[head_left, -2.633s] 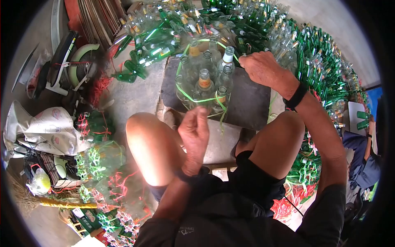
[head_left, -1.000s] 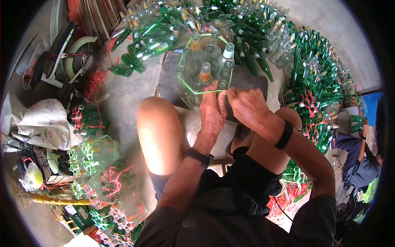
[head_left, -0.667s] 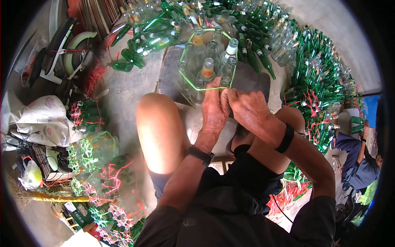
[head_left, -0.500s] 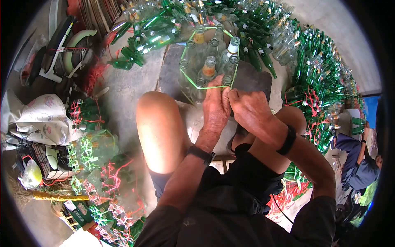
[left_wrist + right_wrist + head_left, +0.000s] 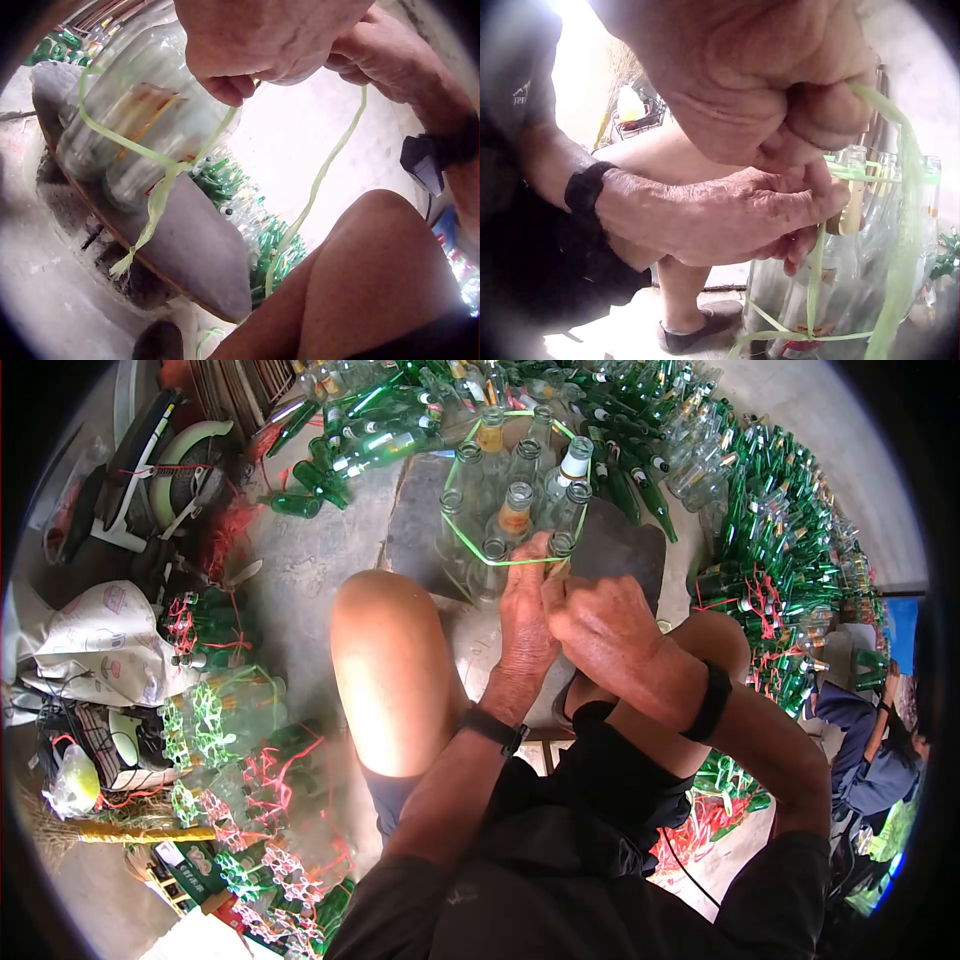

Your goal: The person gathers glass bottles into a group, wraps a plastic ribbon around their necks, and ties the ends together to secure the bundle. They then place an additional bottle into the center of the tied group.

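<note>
Clear glass bottles [image 5: 515,515], some with labels, stand in a tight bundle on a dark slab [image 5: 630,550]. Green plastic twine [image 5: 468,544] loops round their necks. Lower down, in the left wrist view, another loop is knotted, with a frayed tail [image 5: 154,206]. My left hand [image 5: 527,625] is at the near right bottle's neck, pinching the twine there. Close beside it, my right hand [image 5: 612,622] has its fingers curled round a twine strand [image 5: 907,187], which hangs away from the bundle. The pinched stretch between the hands is mostly hidden by fingers.
Loose green bottles [image 5: 380,455] lie beyond the slab, and a large heap of bottles [image 5: 770,510] curves round the right. Tied bottle bundles [image 5: 235,710] stand at the left near a white sack [image 5: 110,635]. Another person [image 5: 870,730] is at the far right.
Earlier, my right hand was out to the right of the bundle and my left below it. Both have come together at the near right bottle neck and stayed there, with small finger movements.
</note>
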`<state>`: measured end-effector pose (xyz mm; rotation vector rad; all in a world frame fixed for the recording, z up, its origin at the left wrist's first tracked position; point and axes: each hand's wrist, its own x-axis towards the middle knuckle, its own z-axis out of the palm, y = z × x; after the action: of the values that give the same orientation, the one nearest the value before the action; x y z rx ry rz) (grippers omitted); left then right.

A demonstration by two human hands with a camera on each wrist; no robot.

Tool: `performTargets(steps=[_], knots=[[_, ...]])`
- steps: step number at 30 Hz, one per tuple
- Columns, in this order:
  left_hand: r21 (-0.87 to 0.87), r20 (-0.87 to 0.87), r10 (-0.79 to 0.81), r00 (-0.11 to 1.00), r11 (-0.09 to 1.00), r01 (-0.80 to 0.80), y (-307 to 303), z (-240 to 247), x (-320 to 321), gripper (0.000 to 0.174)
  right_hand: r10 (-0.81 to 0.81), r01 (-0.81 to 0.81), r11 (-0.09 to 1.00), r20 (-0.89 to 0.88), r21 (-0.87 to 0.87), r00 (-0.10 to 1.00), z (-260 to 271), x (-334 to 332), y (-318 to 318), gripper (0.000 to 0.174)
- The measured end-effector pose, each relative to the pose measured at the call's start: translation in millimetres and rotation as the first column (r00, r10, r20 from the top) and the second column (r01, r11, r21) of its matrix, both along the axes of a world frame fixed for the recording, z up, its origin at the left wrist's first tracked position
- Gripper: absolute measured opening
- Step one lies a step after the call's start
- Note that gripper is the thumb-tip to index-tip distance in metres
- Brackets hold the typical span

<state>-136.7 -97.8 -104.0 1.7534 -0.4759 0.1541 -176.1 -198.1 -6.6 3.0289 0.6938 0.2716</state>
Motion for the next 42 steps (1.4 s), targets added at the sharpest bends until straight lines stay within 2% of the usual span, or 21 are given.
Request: performTargets(steps=[4,6,10,13,15,19,21,25,28,30,31,33,34,37,39,40,42], knots=[[-0.045,0.012,-0.008,1.0,0.999,0.008,0.5,1.9,1.0,0.046,0.059,-0.059,0.998,-0.024,-0.002,0.998,4.9,5.7,1.7,0.009],[-0.076,0.002,-0.017,1.0,0.997,0.017,0.2,0.1,-1.1,0.05,0.007,-0.009,0.998,0.036,0.064,0.999,4.6,9.3,5.4,0.01],[-0.08,-0.05,-0.038,0.998,0.996,0.034,-8.7,-12.1,8.3,0.057,-0.027,0.026,0.999,0.011,0.039,1.0,16.5,31.1,2.2,0.01],[-0.123,-0.002,0.029,1.0,0.992,-0.029,-12.6,-14.2,5.9,0.055,-0.002,0.003,0.999,-0.025,0.042,1.0,21.7,36.7,2.1,0.009],[-0.325,-0.262,-0.117,0.958,0.945,0.027,-14.3,-22.6,4.6,0.056,0.068,-0.063,0.995,-0.059,0.08,0.996,33.2,42.2,3.1,0.01],[-0.192,-0.241,-0.116,0.964,0.979,0.07,-7.9,-24.4,4.7,0.053,0.042,-0.041,0.999,-0.124,0.013,0.991,30.3,55.1,-1.0,0.011],[-0.048,-0.068,-0.061,0.996,0.997,0.058,-4.2,-16.4,6.6,0.047,0.083,-0.08,0.996,-0.13,0.029,0.988,29.1,59.5,-3.1,0.013],[-0.073,0.009,-0.046,0.999,0.996,0.046,-3.9,-15.0,8.3,0.042,0.064,-0.065,0.998,-0.169,-0.003,0.984,40.2,63.7,-1.8,0.014],[-0.056,0.066,0.0,0.998,0.998,0.003,-6.4,-20.7,8.9,0.039,0.099,-0.095,0.995,-0.111,0.043,0.989,43.9,71.6,-1.7,0.016],[-0.089,0.023,0.007,1.0,0.996,-0.005,-6.7,-16.3,9.5,0.037,0.02,-0.033,0.998,-0.221,-0.055,0.975,50.0,80.8,0.6,0.017],[-0.089,0.023,0.008,1.0,0.996,-0.006,-6.8,-14.2,10.2,0.037,0.021,-0.034,0.998,-0.222,-0.055,0.975,47.2,85.1,-2.5,0.017],[-0.056,0.071,0.037,0.997,0.998,-0.034,-6.7,-12.1,10.5,0.034,0.092,-0.089,0.996,-0.092,0.032,0.992,38.6,93.3,-10.4,0.008],[-0.056,0.07,0.039,0.997,0.998,-0.035,-7.1,-11.0,10.7,0.034,0.093,-0.091,0.995,-0.093,0.032,0.991,35.1,97.5,-14.4,0.008],[-0.063,0.055,0.045,0.997,0.997,-0.042,-7.2,-4.0,11.2,0.032,0.031,-0.011,0.995,-0.198,0.1,0.98,32.5,108.3,-22.2,0.007],[-0.073,0.056,0.034,0.998,0.997,-0.03,-7.5,-2.0,11.6,0.03,-0.014,0.076,0.982,-0.332,0.175,0.943,36.0,114.8,-26.9,0.007],[-0.073,0.056,0.032,0.998,0.997,-0.028,-7.7,-1.0,10.9,0.03,-0.016,0.078,0.981,-0.332,0.175,0.943,36.4,118.3,-29.1,0.007],[-0.062,0.028,0.051,0.998,0.997,-0.049,-7.6,1.2,9.3,0.029,-0.083,0.201,0.961,-0.499,0.188,0.862,36.4,124.7,-32.8,0.006]])
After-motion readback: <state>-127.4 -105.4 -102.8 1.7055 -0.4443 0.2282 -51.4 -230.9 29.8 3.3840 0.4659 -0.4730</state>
